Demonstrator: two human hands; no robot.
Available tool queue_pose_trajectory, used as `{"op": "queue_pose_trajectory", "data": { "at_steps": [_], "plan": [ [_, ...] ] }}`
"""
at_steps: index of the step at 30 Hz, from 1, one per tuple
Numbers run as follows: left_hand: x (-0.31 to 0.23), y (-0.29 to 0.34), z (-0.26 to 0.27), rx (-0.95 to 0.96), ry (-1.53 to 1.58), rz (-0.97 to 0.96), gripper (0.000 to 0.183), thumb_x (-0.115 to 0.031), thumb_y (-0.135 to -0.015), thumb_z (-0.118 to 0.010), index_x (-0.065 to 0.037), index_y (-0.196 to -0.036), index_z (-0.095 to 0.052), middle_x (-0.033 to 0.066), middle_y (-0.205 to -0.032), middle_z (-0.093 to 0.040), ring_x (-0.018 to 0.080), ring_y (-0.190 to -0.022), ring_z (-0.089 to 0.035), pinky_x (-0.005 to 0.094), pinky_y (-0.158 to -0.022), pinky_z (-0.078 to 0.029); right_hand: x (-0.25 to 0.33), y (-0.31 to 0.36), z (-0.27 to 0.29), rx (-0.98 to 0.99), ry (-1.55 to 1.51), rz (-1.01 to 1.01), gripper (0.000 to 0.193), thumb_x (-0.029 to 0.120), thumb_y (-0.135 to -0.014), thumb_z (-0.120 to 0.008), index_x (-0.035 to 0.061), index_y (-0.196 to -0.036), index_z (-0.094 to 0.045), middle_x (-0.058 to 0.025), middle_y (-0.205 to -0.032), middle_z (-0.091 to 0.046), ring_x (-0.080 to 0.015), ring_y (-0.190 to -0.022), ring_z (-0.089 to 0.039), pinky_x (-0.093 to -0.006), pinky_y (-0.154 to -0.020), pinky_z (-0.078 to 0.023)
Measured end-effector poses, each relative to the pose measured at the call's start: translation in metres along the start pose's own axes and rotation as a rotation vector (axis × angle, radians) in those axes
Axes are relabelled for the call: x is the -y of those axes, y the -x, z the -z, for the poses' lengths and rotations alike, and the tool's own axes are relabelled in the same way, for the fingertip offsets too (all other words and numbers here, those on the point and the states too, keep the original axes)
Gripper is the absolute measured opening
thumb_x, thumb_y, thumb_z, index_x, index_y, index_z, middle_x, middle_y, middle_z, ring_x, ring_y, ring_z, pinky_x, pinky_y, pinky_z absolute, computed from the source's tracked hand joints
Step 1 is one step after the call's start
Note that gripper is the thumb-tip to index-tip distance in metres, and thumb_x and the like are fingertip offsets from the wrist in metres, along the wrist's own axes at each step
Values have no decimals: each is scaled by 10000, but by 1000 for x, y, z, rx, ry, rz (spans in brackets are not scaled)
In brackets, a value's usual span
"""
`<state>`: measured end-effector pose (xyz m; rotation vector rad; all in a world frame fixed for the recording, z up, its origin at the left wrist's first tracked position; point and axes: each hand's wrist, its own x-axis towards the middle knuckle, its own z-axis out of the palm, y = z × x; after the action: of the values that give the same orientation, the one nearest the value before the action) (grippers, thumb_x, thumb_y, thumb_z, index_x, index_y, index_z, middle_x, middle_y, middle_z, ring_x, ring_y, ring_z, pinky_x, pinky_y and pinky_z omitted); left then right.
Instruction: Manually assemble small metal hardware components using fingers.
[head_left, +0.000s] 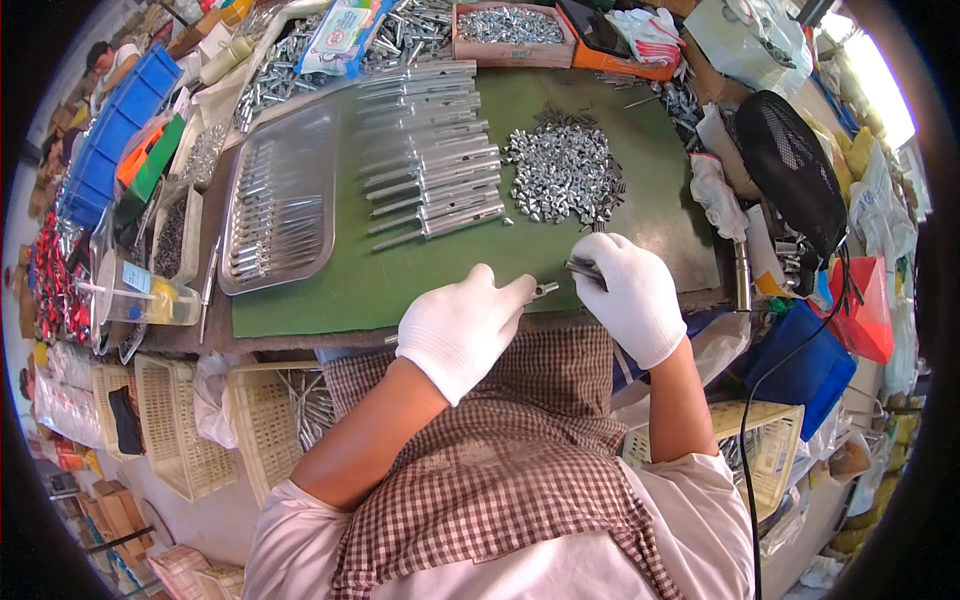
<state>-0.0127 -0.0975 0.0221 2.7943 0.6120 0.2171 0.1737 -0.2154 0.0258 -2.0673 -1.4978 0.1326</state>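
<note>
Both my hands wear white gloves and hover over the near edge of the green mat (300,315). My left hand (460,335) is closed round a slim metal tube (545,290); its hollow-looking end points right, and a thin end shows below the palm. Pinched in my right hand (635,300) is a small dark metal piece (583,268), its exact kind hidden by the fingers. A short gap parts the piece from the tube's end. Beyond them lie a heap of small silvery metal parts (560,170) and a row of metal tubes with thinner rods (435,205).
Left of the row sits a metal tray (328,225) holding several slender rods. A red-edged box (510,52) of small parts stands at the back. At right are a black mesh object (790,160) and an upright metal cylinder (742,275). Cream baskets (185,430) stand below the table.
</note>
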Motion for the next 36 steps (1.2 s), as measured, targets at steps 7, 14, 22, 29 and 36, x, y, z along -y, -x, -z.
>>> {"op": "queue_pose_trajectory", "data": {
  "at_steps": [7, 14, 22, 29, 36],
  "plan": [
    [-1, -3, 1, 55, -6, 23, 194, -284, -957, -631, -246, -1144, -670, 78, -823, -572, 286, -618, -653, 409, -552, -558, -17, 4, -13, -6, 21, 121, 124, 46, -833, -700, 62, -956, -711, -122, -923, -677, -339, -819, -683, -389, -743, -555],
    [0, -1, 2, 43, 34, 22, 185, -269, -937, -637, -232, -1115, -669, 78, -864, -597, 300, -661, -671, 411, -574, -563, 11, 7, -9, 93, -296, 43, 242, 22, -809, -709, 70, -1041, -658, -149, -976, -684, -369, -863, -683, -429, -755, -556],
    [2, 1, -4, 32, 37, 14, 176, -263, -925, -648, -216, -1092, -675, 75, -877, -586, 291, -671, -673, 416, -581, -563, 13, 2, -19, 101, -243, 83, 262, 22, -807, -693, 78, -1049, -607, -156, -941, -662, -387, -851, -666, -456, -735, -543],
    [4, 2, -5, 78, -30, 9, 187, -294, -963, -628, -249, -1141, -665, 90, -869, -578, 302, -638, -665, 423, -557, -562, 13, 0, -18, 151, -216, 72, 265, 36, -807, -707, 77, -1048, -605, -159, -963, -659, -380, -858, -661, -447, -738, -538],
    [-2, -3, 1, 85, -99, -18, 298, -309, -988, -593, -301, -1284, -627, 107, -816, -582, 321, -610, -668, 438, -528, -570, 8, -7, -26, -42, -1108, -193, 206, 216, -975, -597, 18, -1025, -622, -7, -714, -504, -87, -558, -414, -248, -518, -352]
  ]
}}
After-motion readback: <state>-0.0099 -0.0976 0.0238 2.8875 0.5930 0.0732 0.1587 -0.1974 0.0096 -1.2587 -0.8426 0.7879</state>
